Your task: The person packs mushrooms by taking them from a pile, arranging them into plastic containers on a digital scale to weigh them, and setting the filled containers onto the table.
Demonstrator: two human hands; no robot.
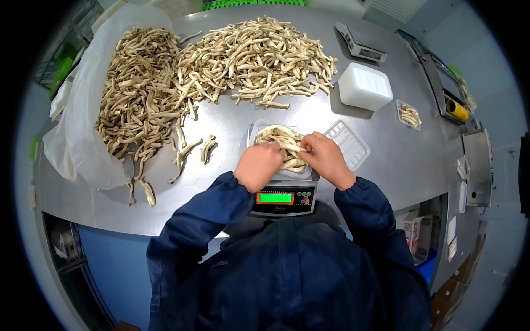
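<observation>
A clear plastic tray (255, 131) of long pale mushrooms (277, 134) sits on a digital scale (283, 212) with a lit green display. My left hand (259, 165) is over the tray's left side, its fingers closed on a mushroom. From the right, my right hand (327, 160) pinches a pale mushroom (291, 148) that lies across the others. Both hands touch the tray's contents, and the fingers partly hide them. Just right of my right hand lies a second clear tray (351, 144), with nothing in it.
A large mushroom heap (259, 60) covers the back of the steel table (221, 204). More spill from a plastic bag (83, 138) at left. A stack of white trays (364, 87), a filled tray (408, 115) and another scale (361, 47) stand to the right.
</observation>
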